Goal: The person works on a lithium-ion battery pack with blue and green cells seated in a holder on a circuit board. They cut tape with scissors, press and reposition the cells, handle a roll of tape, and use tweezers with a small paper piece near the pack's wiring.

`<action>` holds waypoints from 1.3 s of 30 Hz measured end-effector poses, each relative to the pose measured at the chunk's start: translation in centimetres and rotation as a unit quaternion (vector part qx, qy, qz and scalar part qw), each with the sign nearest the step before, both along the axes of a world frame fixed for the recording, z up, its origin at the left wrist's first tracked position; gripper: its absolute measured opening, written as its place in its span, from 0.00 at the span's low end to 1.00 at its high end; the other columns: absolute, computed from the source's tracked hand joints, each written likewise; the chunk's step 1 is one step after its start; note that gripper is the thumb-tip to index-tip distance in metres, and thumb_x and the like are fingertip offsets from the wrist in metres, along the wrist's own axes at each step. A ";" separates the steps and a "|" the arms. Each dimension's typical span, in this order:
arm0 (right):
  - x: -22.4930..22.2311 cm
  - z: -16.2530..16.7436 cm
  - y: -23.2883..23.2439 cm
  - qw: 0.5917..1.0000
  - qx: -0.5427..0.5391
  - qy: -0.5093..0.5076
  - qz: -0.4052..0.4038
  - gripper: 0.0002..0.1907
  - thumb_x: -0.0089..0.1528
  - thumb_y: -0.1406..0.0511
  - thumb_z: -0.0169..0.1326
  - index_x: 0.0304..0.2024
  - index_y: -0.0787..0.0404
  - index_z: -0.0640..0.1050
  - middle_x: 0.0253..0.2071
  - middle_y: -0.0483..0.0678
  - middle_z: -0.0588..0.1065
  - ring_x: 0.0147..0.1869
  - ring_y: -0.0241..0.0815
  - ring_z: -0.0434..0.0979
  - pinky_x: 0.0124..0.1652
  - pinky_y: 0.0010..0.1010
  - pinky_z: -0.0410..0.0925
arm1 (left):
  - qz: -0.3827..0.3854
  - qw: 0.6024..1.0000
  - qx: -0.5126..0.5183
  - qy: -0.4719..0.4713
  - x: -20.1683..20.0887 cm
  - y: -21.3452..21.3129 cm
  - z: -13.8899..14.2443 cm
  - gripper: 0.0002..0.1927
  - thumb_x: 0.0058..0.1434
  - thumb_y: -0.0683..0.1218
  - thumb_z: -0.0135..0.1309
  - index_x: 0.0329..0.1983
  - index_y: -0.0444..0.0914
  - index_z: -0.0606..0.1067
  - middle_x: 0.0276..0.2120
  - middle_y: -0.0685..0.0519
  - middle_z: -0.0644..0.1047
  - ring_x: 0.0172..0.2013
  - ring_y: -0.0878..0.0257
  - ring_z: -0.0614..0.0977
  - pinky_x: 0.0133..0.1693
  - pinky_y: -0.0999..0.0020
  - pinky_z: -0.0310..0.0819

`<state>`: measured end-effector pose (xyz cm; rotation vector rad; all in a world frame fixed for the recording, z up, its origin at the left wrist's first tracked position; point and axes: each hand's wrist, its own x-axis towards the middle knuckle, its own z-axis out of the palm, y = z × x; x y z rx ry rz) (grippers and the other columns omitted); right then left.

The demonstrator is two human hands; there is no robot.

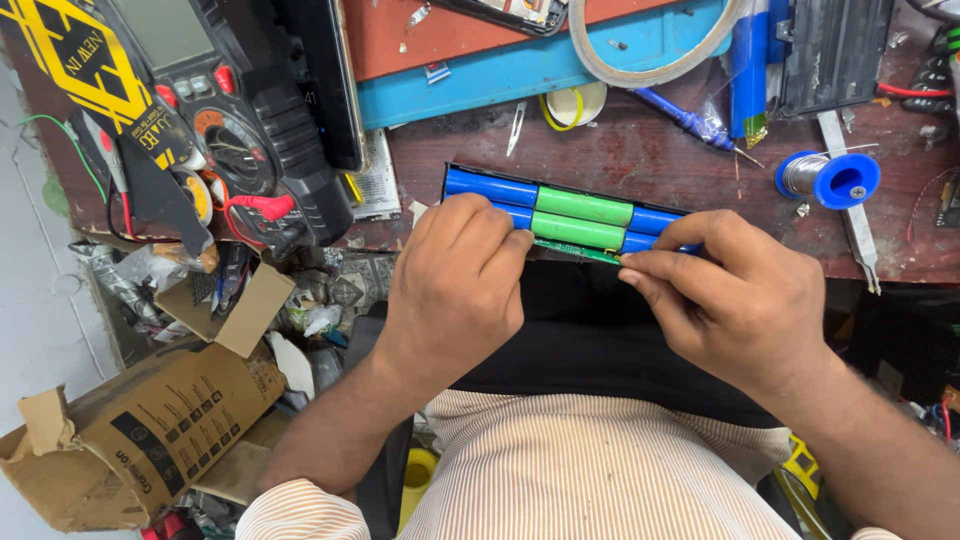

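Both hands close on a battery pack [567,215] of blue and green cylindrical cells that lies at the near edge of the brown workbench [680,160]. The left hand [455,285] curls its fingers over the pack's left end, and the right hand [730,290] pinches the thin green circuit strip [575,251] along its front edge. A multimeter [235,120] sits to the left, a blue solder spool [830,178] to the right.

Cluttered brown workbench [700,165], solder spool [828,178]
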<state>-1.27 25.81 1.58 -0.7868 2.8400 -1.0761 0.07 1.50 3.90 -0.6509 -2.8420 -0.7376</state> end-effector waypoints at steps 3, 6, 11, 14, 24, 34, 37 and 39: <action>0.1 -0.2 -0.1 1.000 -0.008 -0.002 -0.005 0.08 0.56 0.66 0.71 0.35 0.56 0.84 0.37 0.43 0.77 0.30 0.37 0.74 0.29 0.29 0.66 | 0.001 1.000 0.000 0.018 0.2 -0.1 -0.3 0.10 0.53 0.34 0.60 0.40 0.28 0.80 0.37 0.47 0.76 0.45 0.52 0.79 0.47 0.58 0.74; 0.1 -0.3 -0.1 1.000 -0.024 -0.008 -0.011 0.08 0.55 0.67 0.72 0.35 0.56 0.84 0.37 0.44 0.77 0.30 0.37 0.75 0.29 0.29 0.66 | 0.003 0.999 0.006 0.035 0.4 -0.1 -0.5 0.09 0.56 0.35 0.61 0.40 0.28 0.80 0.38 0.46 0.78 0.46 0.51 0.79 0.48 0.58 0.75; 0.0 -0.3 0.2 0.997 -0.059 -0.042 -0.009 0.10 0.54 0.68 0.71 0.36 0.59 0.84 0.39 0.45 0.78 0.33 0.37 0.77 0.33 0.27 0.70 | 0.006 0.999 0.009 0.046 0.6 -0.2 -0.8 0.07 0.59 0.35 0.62 0.39 0.28 0.80 0.39 0.46 0.78 0.46 0.51 0.80 0.47 0.58 0.75; -0.2 -0.2 0.5 0.996 -0.073 -0.054 -0.002 0.10 0.54 0.69 0.71 0.36 0.60 0.83 0.40 0.46 0.78 0.35 0.37 0.79 0.35 0.26 0.72 | 0.000 0.999 0.011 0.044 0.5 -0.4 -0.8 0.06 0.60 0.35 0.62 0.39 0.28 0.79 0.39 0.46 0.78 0.46 0.51 0.80 0.47 0.58 0.75; -0.2 -0.5 0.9 0.998 -0.032 -0.061 0.002 0.08 0.54 0.68 0.71 0.32 0.60 0.83 0.39 0.46 0.78 0.30 0.36 0.78 0.30 0.28 0.69 | -0.030 0.997 -0.016 0.065 0.3 -0.3 -0.7 0.05 0.64 0.35 0.62 0.37 0.26 0.78 0.38 0.45 0.77 0.44 0.51 0.79 0.45 0.56 0.76; -0.7 1.2 1.6 0.998 -0.002 -0.069 0.011 0.08 0.54 0.68 0.68 0.34 0.60 0.83 0.40 0.44 0.79 0.34 0.39 0.80 0.34 0.28 0.72 | -0.031 0.992 -0.056 0.113 0.5 0.1 -1.4 0.06 0.66 0.35 0.63 0.38 0.25 0.77 0.39 0.44 0.77 0.45 0.50 0.80 0.46 0.57 0.77; -0.4 1.3 1.3 0.996 0.003 -0.090 -0.018 0.07 0.54 0.68 0.69 0.33 0.60 0.83 0.39 0.44 0.78 0.33 0.38 0.80 0.33 0.28 0.72 | -0.031 0.992 -0.056 0.110 0.6 0.1 -1.5 0.06 0.66 0.35 0.63 0.37 0.26 0.77 0.38 0.45 0.77 0.45 0.50 0.80 0.45 0.56 0.77; -0.2 1.3 1.1 0.995 0.019 -0.093 -0.037 0.07 0.54 0.67 0.69 0.33 0.59 0.84 0.38 0.44 0.78 0.34 0.39 0.79 0.33 0.29 0.71 | -0.029 0.993 -0.048 0.100 0.6 0.1 -1.5 0.06 0.65 0.36 0.63 0.37 0.26 0.78 0.37 0.45 0.77 0.45 0.51 0.80 0.45 0.56 0.77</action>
